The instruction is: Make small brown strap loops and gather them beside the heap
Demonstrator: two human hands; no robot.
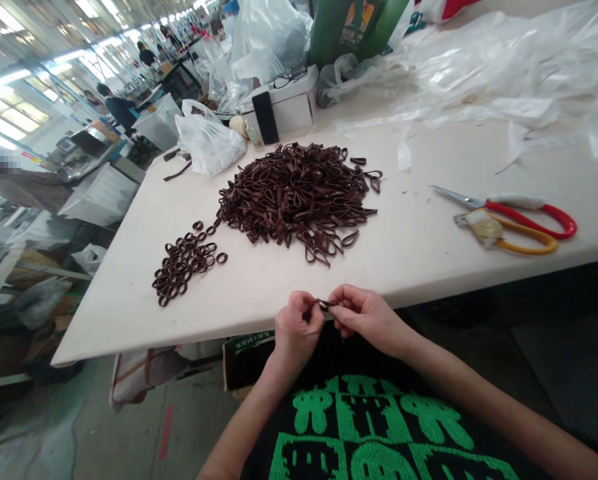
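Observation:
My left hand (296,327) and my right hand (363,315) meet at the near edge of the white table (419,247). Both pinch one small brown elastic band (325,305) held between them, fingers closed on it. Ahead on the table lies a big heap of brown bands (299,193). To its left sits a smaller pile of brown rolled rings (183,261).
Red-handled scissors (519,210) and yellow-handled scissors (509,237) lie at the right. A white plastic bag (209,141), a white box (286,103) with glasses on it, and loose clear plastic sheeting (503,67) crowd the far side. Other people work in the far left background.

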